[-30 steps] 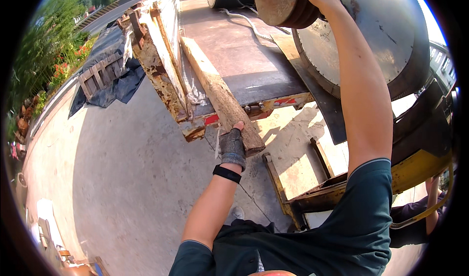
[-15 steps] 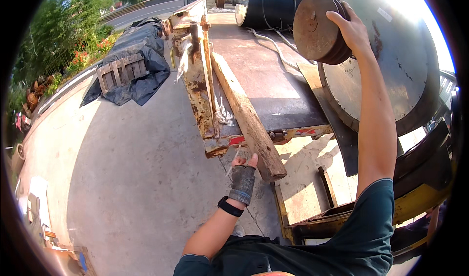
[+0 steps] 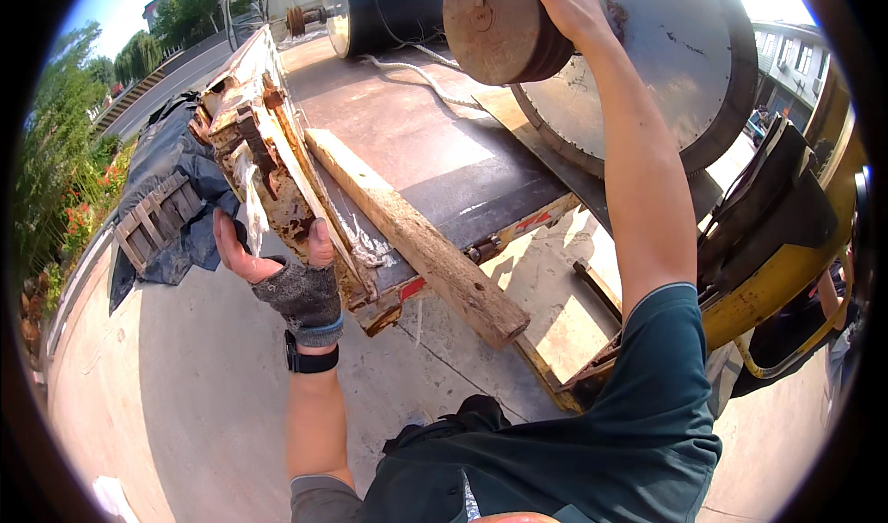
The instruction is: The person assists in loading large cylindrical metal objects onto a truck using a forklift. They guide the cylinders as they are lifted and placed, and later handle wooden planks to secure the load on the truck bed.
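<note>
My right hand (image 3: 569,7) lies on the upper rim of a rusty grooved wheel (image 3: 481,24), thumb side toward its flat face. This wheel stands out from a large grey metal disc (image 3: 666,79). Fingers apart, my left hand (image 3: 287,269) wears a grey fingerless glove and holds nothing that I can see. It is beside the rusty, paint-flaked side board (image 3: 264,167) of a truck bed (image 3: 388,107), where a white rag (image 3: 250,195) hangs. A long wooden beam (image 3: 416,236) lies slantwise on the bed, its near end jutting past the edge.
Farther up the bed lies a black drum (image 3: 388,10) with white rope (image 3: 421,84) near it. A yellow and black machine (image 3: 768,273) stands at the right. On the ground to the left are a dark tarp (image 3: 190,236) and a wooden pallet (image 3: 157,218).
My left hand has moved from near the beam's end to the left, up beside the side board, and its fingers have opened. The view has turned right; my right hand remains on the wheel.
</note>
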`<action>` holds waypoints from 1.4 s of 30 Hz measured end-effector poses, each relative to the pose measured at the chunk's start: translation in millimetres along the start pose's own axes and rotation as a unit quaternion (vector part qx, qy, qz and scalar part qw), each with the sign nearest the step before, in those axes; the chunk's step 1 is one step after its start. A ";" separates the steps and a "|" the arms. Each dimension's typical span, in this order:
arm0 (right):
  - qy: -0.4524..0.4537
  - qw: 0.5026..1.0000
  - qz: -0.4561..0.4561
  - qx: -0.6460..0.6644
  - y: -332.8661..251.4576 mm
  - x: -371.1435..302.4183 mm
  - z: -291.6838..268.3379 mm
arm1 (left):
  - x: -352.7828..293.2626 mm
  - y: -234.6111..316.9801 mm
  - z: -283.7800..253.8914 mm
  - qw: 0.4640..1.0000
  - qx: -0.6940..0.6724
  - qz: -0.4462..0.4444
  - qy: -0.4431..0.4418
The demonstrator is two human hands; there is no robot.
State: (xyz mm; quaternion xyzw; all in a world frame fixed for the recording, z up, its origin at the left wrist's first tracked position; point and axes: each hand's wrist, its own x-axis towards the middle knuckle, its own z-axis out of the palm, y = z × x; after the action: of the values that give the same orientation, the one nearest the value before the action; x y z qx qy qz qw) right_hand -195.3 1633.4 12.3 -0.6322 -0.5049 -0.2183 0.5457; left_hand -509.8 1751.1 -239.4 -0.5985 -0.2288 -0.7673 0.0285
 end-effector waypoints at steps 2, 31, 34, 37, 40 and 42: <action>0.014 0.992 -0.001 0.129 22.8 17.3 10.7 | -3.2 -16.2 14.4 0.998 -0.060 -0.018 -0.011; 0.066 0.980 0.029 -0.188 56.7 56.8 60.5 | -13.2 -29.0 30.7 0.992 0.121 -0.022 -0.015; 0.023 0.937 -0.047 -0.345 91.6 79.7 43.9 | -10.4 -10.3 29.6 0.995 0.089 -0.023 -0.035; 0.051 0.961 -0.047 -0.268 101.4 86.6 41.1 | -48.9 10.2 21.4 0.998 0.045 0.052 -0.008; 0.091 0.986 0.033 -0.136 59.7 62.2 50.6 | -131.0 27.0 -9.1 0.971 -0.105 0.123 -0.176; 0.097 0.970 0.107 -0.196 23.3 43.8 53.9 | -170.3 42.6 -16.0 0.949 -0.154 -0.009 -0.276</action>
State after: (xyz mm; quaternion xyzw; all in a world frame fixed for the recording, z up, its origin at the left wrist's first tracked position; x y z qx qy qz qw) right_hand -172.4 1702.5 20.9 -0.7532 -0.3264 -0.3133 0.4775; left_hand -462.7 1667.7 -387.4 -0.7820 -0.1124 -0.5979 -0.1356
